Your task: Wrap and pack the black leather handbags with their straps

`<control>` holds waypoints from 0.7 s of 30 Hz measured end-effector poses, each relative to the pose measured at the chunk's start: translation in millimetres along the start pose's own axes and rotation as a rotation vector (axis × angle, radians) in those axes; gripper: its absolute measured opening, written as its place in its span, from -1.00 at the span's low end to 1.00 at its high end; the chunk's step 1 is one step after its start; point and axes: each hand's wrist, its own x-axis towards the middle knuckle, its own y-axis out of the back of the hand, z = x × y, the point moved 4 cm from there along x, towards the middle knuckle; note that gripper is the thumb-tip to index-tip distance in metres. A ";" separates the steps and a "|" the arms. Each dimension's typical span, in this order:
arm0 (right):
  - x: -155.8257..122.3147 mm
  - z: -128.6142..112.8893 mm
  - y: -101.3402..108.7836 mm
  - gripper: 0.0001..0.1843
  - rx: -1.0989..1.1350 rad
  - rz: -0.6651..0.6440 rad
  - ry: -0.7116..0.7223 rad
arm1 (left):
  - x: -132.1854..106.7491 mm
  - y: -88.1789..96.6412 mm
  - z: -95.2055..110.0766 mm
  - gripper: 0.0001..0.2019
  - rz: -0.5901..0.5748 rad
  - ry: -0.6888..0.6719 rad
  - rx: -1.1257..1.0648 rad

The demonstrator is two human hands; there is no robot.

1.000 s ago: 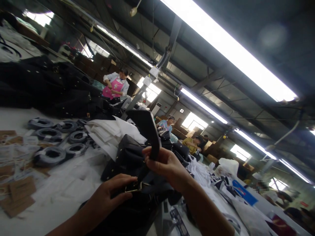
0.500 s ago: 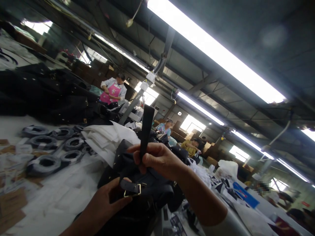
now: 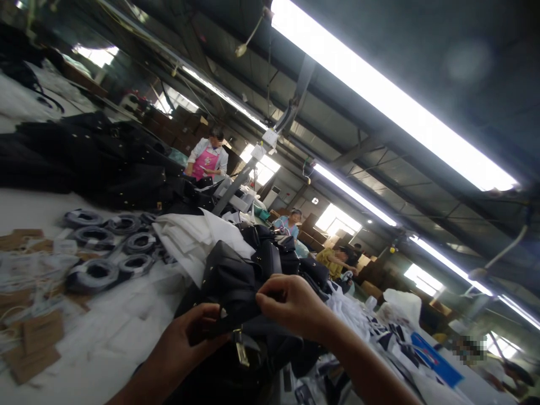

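black strap [image 3: 241, 316], lower centre, pinched in fingers of left hand [image 3: 188, 340] and right hand [image 3: 294, 307], gold-toned buckle [image 3: 242, 351] just below

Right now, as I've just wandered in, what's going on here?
A person is holding a flat black strap between the left hand and the right hand, over a soft black bag with small gold-coloured studs. A shiny gold-coloured metal buckle shows just below the strap; whether the two are joined is too dark to tell. Dark, ring-shaped coils lie off to the left.
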 end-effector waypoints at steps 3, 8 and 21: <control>-5.5 -3.2 3.9 -0.82 -0.169 0.056 -0.010 | -0.1 -1.1 1.0 -0.59 0.040 -0.010 0.012; -8.7 -8.9 6.5 -0.84 -0.303 0.123 0.004 | 0.5 2.0 0.4 -0.63 0.130 -0.066 0.096; -16.7 -43.4 -16.1 -0.77 -0.759 0.229 0.195 | -8.8 4.3 9.0 -0.73 0.238 -0.265 0.292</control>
